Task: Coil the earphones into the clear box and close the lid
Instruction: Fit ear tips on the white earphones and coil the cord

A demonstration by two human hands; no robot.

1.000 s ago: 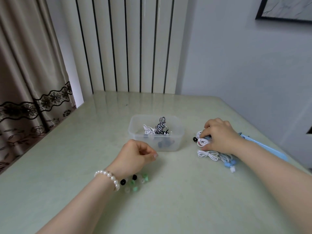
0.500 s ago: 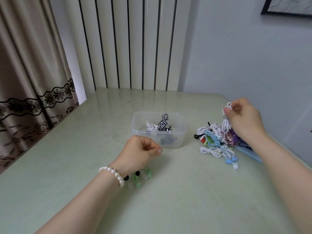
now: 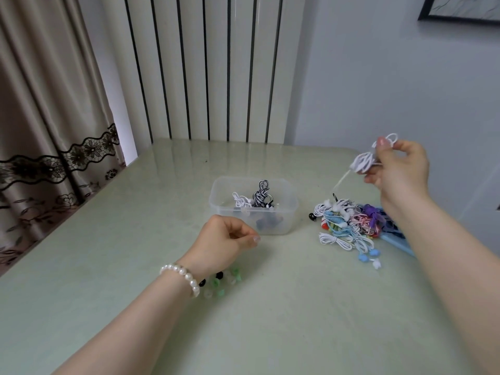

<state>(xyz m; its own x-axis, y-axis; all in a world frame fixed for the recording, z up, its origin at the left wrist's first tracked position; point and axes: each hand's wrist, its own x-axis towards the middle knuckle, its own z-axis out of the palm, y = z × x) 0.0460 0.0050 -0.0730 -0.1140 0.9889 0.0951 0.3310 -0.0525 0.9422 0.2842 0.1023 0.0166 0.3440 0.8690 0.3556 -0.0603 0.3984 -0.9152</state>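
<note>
Two bare hands work over a pale green glossy tabletop [image 3: 270, 320]. At the far left a beige curtain with a black floral lace band [image 3: 48, 131] hangs beside a white ribbed radiator panel [image 3: 205, 69]. The left hand [image 3: 224, 244], with a white pearl bracelet [image 3: 182, 277] at its wrist, rests low over the tabletop; its fingers are curled inward and its grip appears to hold nothing. Just under the wrist lie small green, clear and black earbud tips [image 3: 220, 284]. Beyond the hand stands a clear rectangular plastic box [image 3: 254, 205], lid off, holding a black-and-white striped coiled earphone [image 3: 261, 196] and a white one beside it. To the right of the box a heap of tangled multicoloured earphones [image 3: 349, 226] lies partly on a flat light blue lid [image 3: 400, 243]. Above that heap the right hand [image 3: 397, 169] is raised, its grip pinched on a bundled white earphone cable [image 3: 364, 161], one strand trailing down toward the heap.
</note>
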